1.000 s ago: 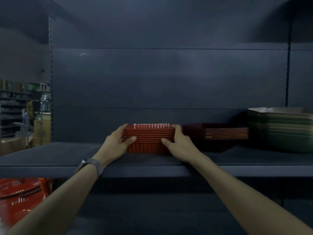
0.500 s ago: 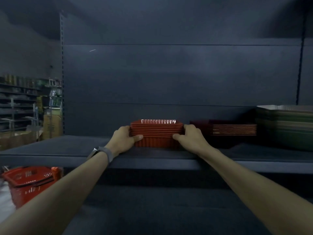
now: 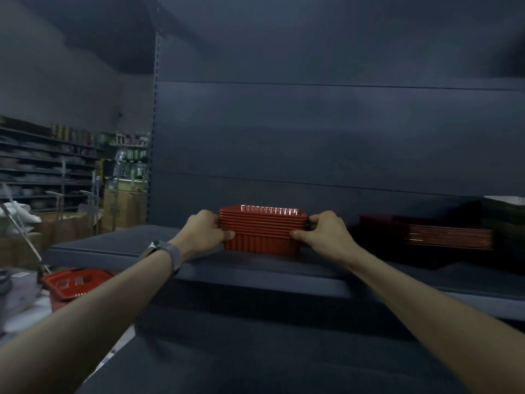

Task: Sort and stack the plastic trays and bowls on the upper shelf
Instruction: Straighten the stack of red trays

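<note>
head view. a stack of red trays [image 3: 262,230] stands on the upper shelf [image 3: 113,253], near its front edge and roughly mid-frame, its ribbed sides upright and the rims nested one in another. the left hand [image 3: 203,233] grips the stack's left end, thumb hooked under the rims in front and the fingers curled round behind; the right hand [image 3: 322,236] grips the right end in the same way, thumb in front. both arms reach up from the bottom of the frame, and the left wrist wears a watch [image 3: 162,254]. to the right, apart from the red stack, a dark stack of trays [image 3: 443,237] sits on the same shelf (its colour is hard to tell in the dim light), and a further stack [image 3: 504,214] with a pale top shows at the right edge, just beside the dark one. below and left of the shelf lies a red basket [image 3: 74,284]; beyond it, cardboard boxes [image 3: 122,203] and stocked shelving [image 3: 42,166] stand in the background.
</note>
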A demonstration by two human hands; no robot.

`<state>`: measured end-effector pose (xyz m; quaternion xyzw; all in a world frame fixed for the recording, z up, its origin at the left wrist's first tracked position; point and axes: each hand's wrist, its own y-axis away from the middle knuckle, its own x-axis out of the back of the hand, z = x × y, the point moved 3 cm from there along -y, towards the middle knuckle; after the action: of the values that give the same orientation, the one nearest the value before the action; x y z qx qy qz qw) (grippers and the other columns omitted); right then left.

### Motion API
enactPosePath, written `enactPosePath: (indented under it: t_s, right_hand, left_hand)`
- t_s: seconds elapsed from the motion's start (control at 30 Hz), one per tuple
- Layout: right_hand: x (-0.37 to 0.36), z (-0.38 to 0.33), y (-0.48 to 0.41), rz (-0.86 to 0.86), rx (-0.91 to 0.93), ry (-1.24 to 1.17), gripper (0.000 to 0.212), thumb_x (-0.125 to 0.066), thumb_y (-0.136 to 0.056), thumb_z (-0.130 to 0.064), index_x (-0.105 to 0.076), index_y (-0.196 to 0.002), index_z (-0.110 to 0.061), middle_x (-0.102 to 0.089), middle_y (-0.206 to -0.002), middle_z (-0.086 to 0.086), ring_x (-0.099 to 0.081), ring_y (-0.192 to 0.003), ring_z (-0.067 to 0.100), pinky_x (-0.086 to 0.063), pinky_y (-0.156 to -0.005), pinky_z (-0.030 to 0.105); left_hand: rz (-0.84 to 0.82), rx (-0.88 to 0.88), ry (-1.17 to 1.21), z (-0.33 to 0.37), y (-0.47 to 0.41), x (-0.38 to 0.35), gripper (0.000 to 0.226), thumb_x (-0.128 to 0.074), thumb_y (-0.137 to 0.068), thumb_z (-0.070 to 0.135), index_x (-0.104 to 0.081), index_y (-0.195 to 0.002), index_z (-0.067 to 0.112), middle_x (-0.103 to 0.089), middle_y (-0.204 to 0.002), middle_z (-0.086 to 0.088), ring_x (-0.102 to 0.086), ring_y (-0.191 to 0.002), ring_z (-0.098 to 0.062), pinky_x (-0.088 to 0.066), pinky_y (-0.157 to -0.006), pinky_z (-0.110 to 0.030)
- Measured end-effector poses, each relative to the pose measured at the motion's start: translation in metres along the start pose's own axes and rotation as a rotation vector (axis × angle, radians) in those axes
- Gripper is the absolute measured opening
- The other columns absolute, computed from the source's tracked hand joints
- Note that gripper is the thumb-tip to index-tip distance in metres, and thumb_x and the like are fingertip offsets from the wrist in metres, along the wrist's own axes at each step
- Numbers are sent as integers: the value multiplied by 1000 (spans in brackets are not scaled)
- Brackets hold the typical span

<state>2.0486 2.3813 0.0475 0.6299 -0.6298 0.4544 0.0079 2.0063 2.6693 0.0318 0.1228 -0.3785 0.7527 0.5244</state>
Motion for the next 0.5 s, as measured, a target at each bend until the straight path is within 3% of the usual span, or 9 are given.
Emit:
enactPosePath:
  t_s: [0.13, 0.3, 0.43, 0.5]
  right_hand:
    - [-34, -21, -9, -48, 47, -18, 21, -84, -87, -33, -81, -101, -17, -81, -92, -9, -76, -88, 2, -62, -92, 31]
    - [-75, -52, -26, -86, 99, -30, 21, -84, -87, -32, -82, -101, -16, -80, -91, -10, -74, -85, -1, -56, -76, 10]
    - [-110, -72, -40, -110, 115, -25, 22, -84, -87, -36, -79, -99, -17, -78, -95, -8, -73, -87, 3, -59, -83, 17]
    - [-123, -81, -44, -114, 132, -10, 19, -83, -89, -34, -77, -98, -19, -75, -92, -8, -70, -83, 1, -52, -71, 4]
  left_hand:
    - [67, 74, -1, -31, 1, 32, 14, -82, -87, 25, -82, -100, 20, -80, -98, 6, -72, -105, -13, -52, -107, -33]
    - [144, 157, -9, -64, 1, 70, 13, -82, -81, 24, -84, -92, 20, -80, -94, 1, -72, -102, -19, -56, -102, -36]
    - [170, 220, 29, -91, -2, 95, 18, -77, -69, 27, -84, -84, 20, -81, -89, 1, -74, -96, -21, -59, -98, -42]
    - [190, 243, 53, -108, -9, 105, 23, -75, -62, 29, -84, -81, 21, -81, -88, 0, -75, -95, -24, -59, -97, -44]
